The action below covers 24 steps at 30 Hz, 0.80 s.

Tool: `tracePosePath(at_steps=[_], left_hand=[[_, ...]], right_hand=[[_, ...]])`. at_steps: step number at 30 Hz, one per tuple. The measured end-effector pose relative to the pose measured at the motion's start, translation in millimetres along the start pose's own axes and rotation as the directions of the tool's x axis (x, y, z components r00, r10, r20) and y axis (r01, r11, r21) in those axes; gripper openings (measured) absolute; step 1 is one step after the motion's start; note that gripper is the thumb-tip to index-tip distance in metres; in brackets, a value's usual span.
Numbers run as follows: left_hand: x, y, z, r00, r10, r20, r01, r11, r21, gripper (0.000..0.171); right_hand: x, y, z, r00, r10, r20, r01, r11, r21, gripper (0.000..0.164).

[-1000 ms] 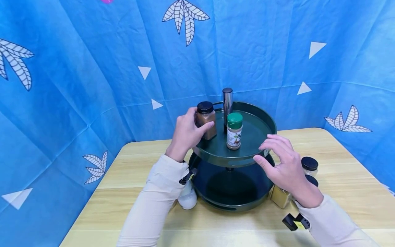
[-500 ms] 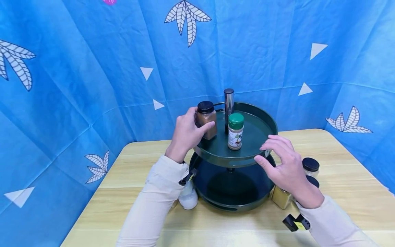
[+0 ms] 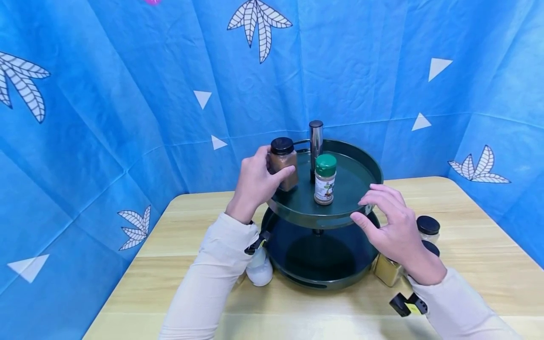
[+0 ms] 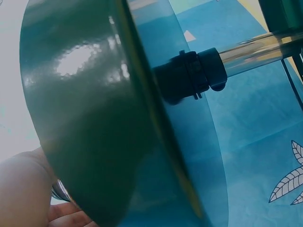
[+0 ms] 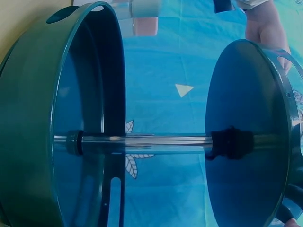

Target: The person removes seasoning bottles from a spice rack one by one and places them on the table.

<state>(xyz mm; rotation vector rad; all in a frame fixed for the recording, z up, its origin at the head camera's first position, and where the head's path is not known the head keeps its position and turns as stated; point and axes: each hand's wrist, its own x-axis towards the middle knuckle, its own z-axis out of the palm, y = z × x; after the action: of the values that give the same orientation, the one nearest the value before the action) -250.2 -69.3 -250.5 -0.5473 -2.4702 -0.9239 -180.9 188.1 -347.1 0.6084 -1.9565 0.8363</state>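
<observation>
My left hand (image 3: 255, 182) grips a squarish clear jar (image 3: 284, 165) of brown powder with a black lid, thumb across its front. The jar stands upright at the left side of the upper tray (image 3: 348, 189) of a dark green two-tier stand. Right of it on that tray is a small spice bottle (image 3: 325, 182) with a green cap and printed label. My right hand (image 3: 393, 229) holds nothing; its fingers are loosely bent, fingertips right at the tray's right rim. In the left wrist view the tray's underside (image 4: 85, 104) hides most of the jar.
A metal post (image 3: 316, 141) rises from the stand's middle. The lower tray (image 3: 318, 259) sits on the wooden table (image 3: 178, 274). A white-based container (image 3: 259, 271) stands at its left; black-lidded jars (image 3: 428, 226) and a yellowish jar (image 3: 386, 270) stand at its right.
</observation>
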Motion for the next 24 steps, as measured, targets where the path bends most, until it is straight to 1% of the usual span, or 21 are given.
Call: tracePosePath(at_steps=[9, 15, 24], left_hand=[[-2.0, 1.9, -2.2, 1.000, 0.012, -0.005, -0.012, 1.000, 0.007, 0.060], [-2.5, 3.4, -3.0, 1.000, 0.026, -0.014, -0.026, 1.000, 0.006, 0.058], [-3.6, 4.2, -5.3, 0.999, 0.030, -0.010, -0.030, 0.999, 0.012, 0.058]], right_hand=[[0.7, -0.5, 0.1, 1.000, -0.010, -0.001, 0.010, 1.000, 0.000, 0.025], [1.1, 0.8, -0.3, 1.000, -0.022, -0.003, 0.022, 1.000, 0.003, 0.031], [1.6, 1.5, -0.2, 1.000, -0.015, 0.005, 0.015, 1.000, 0.000, 0.027]])
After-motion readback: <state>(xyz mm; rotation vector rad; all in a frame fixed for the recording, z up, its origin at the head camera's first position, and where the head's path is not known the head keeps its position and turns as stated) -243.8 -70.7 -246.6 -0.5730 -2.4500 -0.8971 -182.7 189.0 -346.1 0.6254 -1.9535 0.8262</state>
